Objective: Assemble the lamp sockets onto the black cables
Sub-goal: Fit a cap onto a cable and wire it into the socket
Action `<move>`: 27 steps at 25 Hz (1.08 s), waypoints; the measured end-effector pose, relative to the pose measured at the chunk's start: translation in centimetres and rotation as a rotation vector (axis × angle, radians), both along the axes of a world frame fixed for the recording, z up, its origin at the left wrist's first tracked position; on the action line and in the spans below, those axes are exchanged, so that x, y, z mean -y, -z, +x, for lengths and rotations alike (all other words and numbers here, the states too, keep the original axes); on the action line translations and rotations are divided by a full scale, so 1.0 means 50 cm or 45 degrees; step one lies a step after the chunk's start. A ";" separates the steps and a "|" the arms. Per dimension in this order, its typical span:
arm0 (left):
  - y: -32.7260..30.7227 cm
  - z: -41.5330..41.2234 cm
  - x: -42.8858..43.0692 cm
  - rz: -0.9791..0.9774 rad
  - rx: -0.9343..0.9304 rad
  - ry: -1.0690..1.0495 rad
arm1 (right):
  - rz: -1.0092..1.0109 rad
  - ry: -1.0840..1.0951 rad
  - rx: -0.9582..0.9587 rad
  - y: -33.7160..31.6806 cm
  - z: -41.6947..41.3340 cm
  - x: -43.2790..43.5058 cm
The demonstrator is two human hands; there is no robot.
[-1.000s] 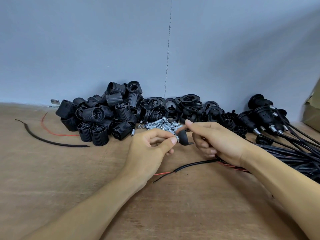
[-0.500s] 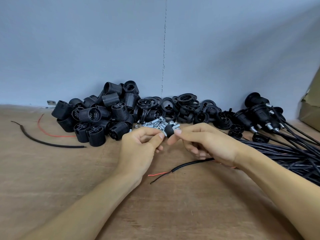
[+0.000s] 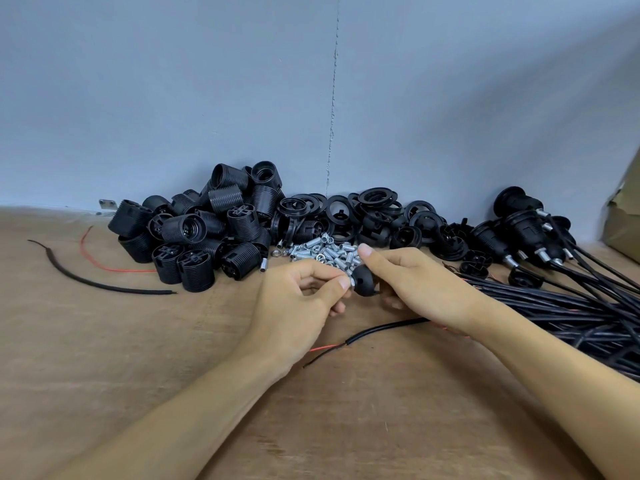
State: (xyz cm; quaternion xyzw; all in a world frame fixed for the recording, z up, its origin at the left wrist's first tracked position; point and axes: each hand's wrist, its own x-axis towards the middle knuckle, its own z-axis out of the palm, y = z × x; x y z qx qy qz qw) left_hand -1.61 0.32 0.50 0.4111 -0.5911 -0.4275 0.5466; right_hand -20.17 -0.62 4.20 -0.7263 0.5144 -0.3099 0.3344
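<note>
Head camera looks down on a wooden table (image 3: 104,393) set against a blue-grey wall (image 3: 207,81). The two hands meet near the middle of the scene. The right hand (image 3: 422,289) grips a small black domed socket cap (image 3: 364,281), with the thumb stretched over its top and the other fingers curled beneath it. The left hand (image 3: 298,303) pinches a short silver fitting (image 3: 351,281) between thumb and forefinger at the cap's left end. The fitting touches the cap, but how far it sits inside cannot be told. The remaining left fingers are curled toward the palm.

Just beyond the hands lies a heap of silver threaded tubes (image 3: 322,252). Far left of it, against the wall, is a pile of ribbed black socket bodies (image 3: 207,230), and to the right of those a pile of black rings (image 3: 374,209). At the far right, fitted sockets (image 3: 519,226) sit on the ends of a thick bundle of black cables (image 3: 571,306) that runs off the right edge.

One loose cable (image 3: 384,328) lies on the table near the hands and passes under the right wrist, with a red and a black wire bared at its left end. At the left lie a scrap of black cable (image 3: 104,287) and a red wire (image 3: 131,271). A cardboard box (image 3: 623,223) shows at the right edge.
</note>
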 end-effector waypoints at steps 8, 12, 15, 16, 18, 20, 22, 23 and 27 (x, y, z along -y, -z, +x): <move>0.001 -0.001 0.002 0.055 -0.005 -0.009 | 0.096 -0.058 0.022 -0.003 0.006 -0.004; 0.003 -0.011 -0.004 -0.022 0.054 0.000 | 0.046 0.023 0.045 -0.007 0.000 -0.004; 0.002 -0.003 0.010 0.076 -0.070 -0.085 | -0.068 -0.052 -0.021 0.004 0.005 -0.007; 0.001 0.001 0.012 0.083 -0.065 -0.095 | -0.087 -0.056 -0.061 0.008 0.009 -0.008; -0.003 0.004 0.011 0.023 0.013 -0.095 | -0.054 -0.044 -0.059 0.013 0.014 -0.007; -0.007 0.002 0.005 -0.084 0.094 -0.100 | 0.035 -0.025 0.020 0.010 0.016 -0.010; -0.009 -0.002 0.000 -0.182 0.165 -0.129 | 0.065 0.016 0.018 0.009 0.016 -0.008; -0.008 -0.004 -0.003 -0.224 0.205 -0.141 | 0.064 0.036 -0.024 0.009 0.016 -0.007; -0.006 -0.004 -0.017 -0.466 0.351 -0.193 | 0.091 0.072 -0.170 0.007 0.018 -0.001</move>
